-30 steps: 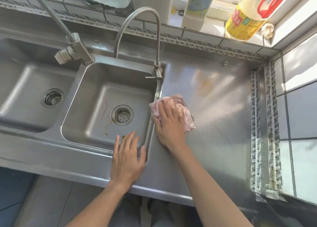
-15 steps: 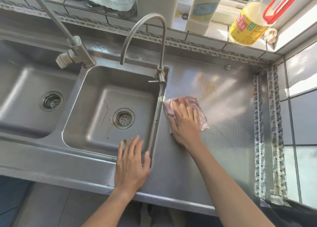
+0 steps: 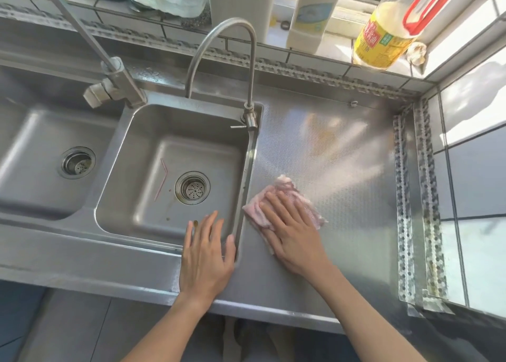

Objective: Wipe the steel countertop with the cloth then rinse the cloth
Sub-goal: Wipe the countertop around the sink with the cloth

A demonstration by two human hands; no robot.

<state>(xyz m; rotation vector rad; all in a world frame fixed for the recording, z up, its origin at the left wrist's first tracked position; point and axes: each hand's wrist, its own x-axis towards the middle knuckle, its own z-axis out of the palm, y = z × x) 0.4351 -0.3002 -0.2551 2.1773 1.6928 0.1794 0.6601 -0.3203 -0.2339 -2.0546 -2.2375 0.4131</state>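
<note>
Steel countertop fills the frame from 3 to 5 o'clock, textured sheet, a faint yellowish smear showing near 1 o'clock of its middle, so I judge wiping is mid-way, not finished. Near sink basin sits at 9 o'clock of the hands, dry-looking, with a pink bent straw and brown specks by the drain; gooseneck tap at 12 shows no water running, so the rinse is all left to do. Right hand lies flat with straight fingers, pressing the pink cloth onto the counter just beside the basin edge, nothing gripped. Left hand is spread flat and relaxed on the front rim at the basin corner, holding nothing. Cloth is bunched, mostly under the palm, so I can't tell how dirty or wet it is. Oil bottle on the sill at 1 o'clock is cut off at top. Whether the left fingertips touch the steel or hover over the basin I cannot tell. Far-right counter strip is glare-washed.
</note>
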